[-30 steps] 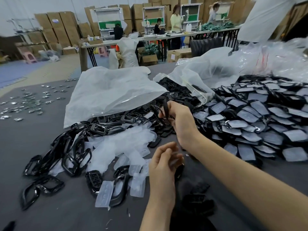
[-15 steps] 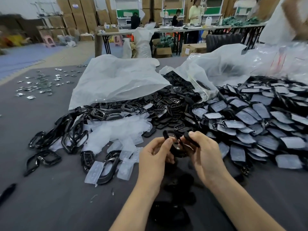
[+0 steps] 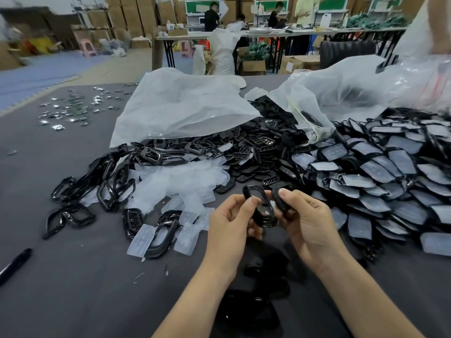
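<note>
My left hand pinches a glossy black oval frame piece above the grey table, thumb on its upper left edge. My right hand grips a second black plastic piece between thumb and fingers, right beside the frame. The two pieces touch or nearly touch between my hands. Below my hands lie a few dark black parts on the table, partly hidden by my forearms.
Black frames and clear plastic sleeves lie left. Black button inserts sit mid-table, wrapped parts are heaped right. White bags lie behind. Small metal bits far left, a pen near the left edge. People work at distant tables.
My right hand came back from the pile with a black piece and met my left hand near the table's front. Both hands now hold the pieces together, slightly closer than half a second ago.
</note>
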`<control>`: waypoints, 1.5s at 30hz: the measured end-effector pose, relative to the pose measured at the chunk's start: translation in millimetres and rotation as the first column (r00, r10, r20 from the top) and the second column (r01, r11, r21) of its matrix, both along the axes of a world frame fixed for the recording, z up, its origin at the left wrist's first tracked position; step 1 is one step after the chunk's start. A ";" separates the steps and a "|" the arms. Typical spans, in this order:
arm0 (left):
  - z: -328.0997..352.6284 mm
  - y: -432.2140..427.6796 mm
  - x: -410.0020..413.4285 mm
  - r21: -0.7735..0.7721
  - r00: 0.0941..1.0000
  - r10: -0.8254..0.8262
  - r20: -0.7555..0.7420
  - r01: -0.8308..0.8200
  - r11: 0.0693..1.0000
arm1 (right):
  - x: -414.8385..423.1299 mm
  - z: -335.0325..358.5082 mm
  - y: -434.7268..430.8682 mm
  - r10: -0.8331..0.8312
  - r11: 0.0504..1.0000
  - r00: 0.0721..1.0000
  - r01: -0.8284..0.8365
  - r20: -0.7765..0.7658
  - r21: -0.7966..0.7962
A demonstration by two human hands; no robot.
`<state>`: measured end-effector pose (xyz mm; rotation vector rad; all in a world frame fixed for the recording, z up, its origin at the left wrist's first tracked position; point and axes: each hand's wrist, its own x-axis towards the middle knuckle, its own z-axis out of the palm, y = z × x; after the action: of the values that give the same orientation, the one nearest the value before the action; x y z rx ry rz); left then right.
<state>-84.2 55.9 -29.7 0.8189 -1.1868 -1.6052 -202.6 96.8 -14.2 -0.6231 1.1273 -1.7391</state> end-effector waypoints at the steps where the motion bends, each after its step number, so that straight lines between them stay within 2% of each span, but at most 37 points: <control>1: 0.4 0.2 0.4 0.000 1.000 0.001 -0.004 -0.001 1.000 | -0.2 0.8 0.1 -0.008 1.000 1.000 0.008 0.017 0.008; 5: 0.8 2.4 1.0 0.012 0.999 0.032 -0.004 -0.032 0.999 | -1.9 4.1 0.5 -0.031 1.000 0.997 0.030 0.078 0.004; 10: 1.4 2.6 1.5 0.006 0.999 0.029 -0.028 -0.028 1.000 | -4.0 7.7 0.8 0.020 0.998 0.981 -0.008 0.191 -0.060; 15: -0.4 2.9 1.2 -0.026 1.000 0.016 -0.009 -0.016 1.000 | -2.7 10.4 3.7 0.075 0.997 0.971 -0.067 0.229 -0.042; 19: -2.1 2.5 2.3 -0.045 1.000 -0.016 0.015 0.017 0.999 | -2.1 11.4 4.4 0.120 0.992 0.925 -0.103 0.359 -0.066; 22: -3.6 2.6 1.5 -0.054 0.999 -0.020 0.030 0.021 0.998 | -3.5 11.7 4.4 0.124 0.992 0.910 -0.106 0.395 -0.067; 28: -3.5 3.2 0.5 -0.142 1.000 0.013 -0.010 -0.014 0.990 | -3.7 12.1 1.3 0.070 0.997 0.951 -0.062 0.300 -0.036; 31: -2.5 1.8 -0.1 -0.177 0.999 0.035 0.017 -0.031 0.984 | -5.6 12.9 2.9 0.113 0.993 0.956 -0.100 0.271 -0.062; 36: -1.3 3.0 -0.1 -0.152 0.996 0.058 0.071 -0.047 0.987 | -6.3 10.0 6.4 0.189 0.980 0.943 -0.165 0.273 -0.107; 41: -1.2 3.0 3.5 -0.188 0.990 0.081 0.115 -0.058 0.980 | -6.1 4.9 3.2 0.119 0.992 0.971 -0.123 0.209 0.008; 43: -3.1 2.0 2.8 -0.160 0.994 0.074 0.080 -0.061 0.985 | -6.3 3.6 1.5 0.072 0.994 0.985 -0.084 0.158 0.071; 45: -4.1 0.4 1.7 -0.069 0.998 0.055 -0.001 -0.055 0.996 | -6.1 2.9 0.1 0.046 0.994 0.990 -0.058 0.130 0.088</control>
<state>-82.5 56.3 -33.8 0.8012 -1.2039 -1.5108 -208.6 96.9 -11.3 -0.4742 1.0854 -1.6493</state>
